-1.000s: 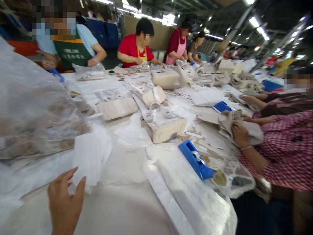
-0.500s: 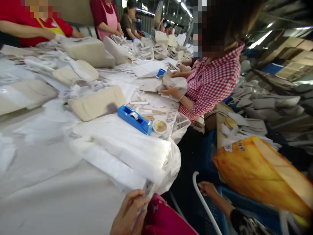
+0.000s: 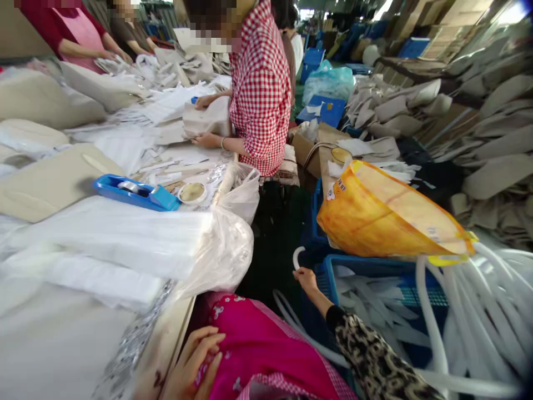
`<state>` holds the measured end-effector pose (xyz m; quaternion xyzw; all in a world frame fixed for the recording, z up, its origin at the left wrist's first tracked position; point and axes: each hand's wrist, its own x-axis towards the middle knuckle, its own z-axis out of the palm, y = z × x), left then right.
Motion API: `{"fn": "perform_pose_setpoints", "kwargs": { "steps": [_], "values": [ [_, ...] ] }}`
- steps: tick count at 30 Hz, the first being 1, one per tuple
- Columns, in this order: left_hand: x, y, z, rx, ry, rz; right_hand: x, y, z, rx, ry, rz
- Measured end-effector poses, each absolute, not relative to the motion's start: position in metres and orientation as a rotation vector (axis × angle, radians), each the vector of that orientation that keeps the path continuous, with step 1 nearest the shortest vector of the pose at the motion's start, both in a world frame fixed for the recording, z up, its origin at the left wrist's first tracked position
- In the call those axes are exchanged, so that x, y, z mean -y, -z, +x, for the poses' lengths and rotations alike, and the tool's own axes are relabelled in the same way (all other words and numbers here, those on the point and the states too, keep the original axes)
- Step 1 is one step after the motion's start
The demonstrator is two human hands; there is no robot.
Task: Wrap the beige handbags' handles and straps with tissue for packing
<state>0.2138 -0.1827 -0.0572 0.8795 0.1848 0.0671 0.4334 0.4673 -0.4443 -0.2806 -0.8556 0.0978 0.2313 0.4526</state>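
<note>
My right hand (image 3: 306, 278), in a leopard-print sleeve, reaches down beside the table. Its fingers are closed round the curved end of a white tube (image 3: 296, 257) at the corner of a blue crate (image 3: 366, 265). More white tubes (image 3: 433, 328) lie in and over that crate. My left hand (image 3: 195, 361) rests at the table edge against my pink apron (image 3: 254, 344), fingers loosely spread and holding nothing. Just left of it on the table lies a stack of white sheets in a clear plastic bag (image 3: 125, 239).
A blue tape dispenser (image 3: 133, 191) and a tape roll (image 3: 192, 192) sit behind the stack. A person in a red checked shirt (image 3: 260, 83) handles beige pieces at the table. An orange bag (image 3: 387, 216) lies over the crate. Beige parts (image 3: 491, 161) are piled at the right.
The view has swung right and down. My left hand has let go of the plastic bag's edge and drawn back to my apron. My right hand stays on the white tube.
</note>
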Motion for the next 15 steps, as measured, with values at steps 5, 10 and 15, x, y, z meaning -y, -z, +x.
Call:
{"fn": "perform_pose_setpoints", "kwargs": {
  "steps": [5,10,15],
  "values": [
    [0.19,0.087,0.227,-0.37,0.087,2.267,0.48,0.287,0.445,-0.22,-0.645,-2.007],
    [0.187,0.134,0.237,-0.314,0.198,2.309,0.508,0.277,0.395,-0.073,-0.724,-2.031],
    [0.173,0.151,0.256,-0.276,0.218,2.421,0.52,0.255,0.361,0.209,-0.645,-2.101]
  ]
}}
